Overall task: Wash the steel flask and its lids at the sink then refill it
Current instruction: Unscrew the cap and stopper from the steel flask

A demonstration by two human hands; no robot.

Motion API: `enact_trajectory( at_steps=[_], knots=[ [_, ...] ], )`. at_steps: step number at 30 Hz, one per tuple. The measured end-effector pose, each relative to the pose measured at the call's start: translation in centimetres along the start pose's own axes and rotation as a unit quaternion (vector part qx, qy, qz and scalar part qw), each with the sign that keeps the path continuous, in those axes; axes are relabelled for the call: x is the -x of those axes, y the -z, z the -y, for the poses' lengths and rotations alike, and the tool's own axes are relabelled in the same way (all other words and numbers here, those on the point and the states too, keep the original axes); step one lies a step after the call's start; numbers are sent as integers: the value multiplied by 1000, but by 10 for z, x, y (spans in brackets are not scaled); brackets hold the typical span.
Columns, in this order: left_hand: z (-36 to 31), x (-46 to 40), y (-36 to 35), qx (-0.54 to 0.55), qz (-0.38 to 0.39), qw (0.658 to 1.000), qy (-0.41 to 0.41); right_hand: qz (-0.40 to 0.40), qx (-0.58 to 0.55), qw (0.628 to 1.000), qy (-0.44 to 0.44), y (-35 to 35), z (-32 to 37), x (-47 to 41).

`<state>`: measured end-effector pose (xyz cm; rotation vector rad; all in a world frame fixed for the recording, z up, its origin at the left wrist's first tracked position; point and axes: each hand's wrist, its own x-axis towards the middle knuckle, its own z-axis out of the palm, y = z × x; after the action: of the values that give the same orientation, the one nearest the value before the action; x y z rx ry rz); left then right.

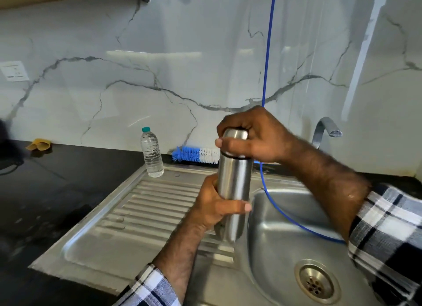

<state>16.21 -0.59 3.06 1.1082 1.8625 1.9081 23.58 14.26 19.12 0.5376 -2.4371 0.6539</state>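
Note:
I hold a steel flask [234,182] upright above the edge between the drainboard and the sink bowl. My left hand [214,206] grips its lower body, thumb across the front. My right hand [253,136] wraps round the steel lid [236,135] on top, fingers curled over it. A dark ring shows where lid meets body. Whether the lid is screwed tight cannot be told.
A steel sink [285,232] with a drain [316,281] lies at lower right, its ribbed drainboard [148,205] to the left. A tap [326,128] stands behind. A plastic water bottle [151,152], a blue-white bottle brush [196,154], a blue hose [267,54] and a yellow cloth [38,144] are around.

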Motion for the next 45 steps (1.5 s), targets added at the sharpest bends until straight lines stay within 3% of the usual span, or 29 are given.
enact_trajectory(
  at_steps=[3, 5, 10, 13, 16, 18, 22, 24, 29, 34, 37, 41, 45],
  knots=[
    [-2, -1, 1, -80, -98, 992, -3, 117, 52, 989, -79, 20, 6, -14],
    [-1, -4, 5, -129, -124, 984, -1, 177, 98, 972, -117, 27, 12, -20],
    [1, -5, 9, -117, -153, 981, -5, 203, 78, 972, -87, 27, 33, -31],
    [4, -4, 10, -127, -163, 978, -1, 224, 65, 965, -122, 29, 35, -36],
    [3, -5, 9, -144, -178, 973, 4, 214, 238, 933, -161, 17, 34, -43],
    [4, -6, 9, -149, -183, 972, 9, 213, 287, 920, -163, 10, 35, -45],
    [9, -7, 12, -144, -189, 971, 23, 271, 194, 934, -128, 20, 43, -45],
    [9, -8, 13, -142, -196, 970, 29, 256, 168, 944, -124, 20, 47, -45],
    [6, -9, 12, -145, -210, 966, 35, 190, 277, 932, -137, 5, 38, -55],
    [4, -7, 13, -158, -211, 964, 34, 260, 183, 939, -133, 18, 42, -58],
    [4, -7, 14, -157, -210, 964, 40, 250, 139, 948, -137, 22, 41, -59],
    [3, -8, 14, -159, -211, 963, 42, 237, 222, 929, -178, 12, 37, -61],
    [3, -8, 14, -157, -213, 963, 46, 274, 194, 930, -152, 14, 40, -62]
  ],
)
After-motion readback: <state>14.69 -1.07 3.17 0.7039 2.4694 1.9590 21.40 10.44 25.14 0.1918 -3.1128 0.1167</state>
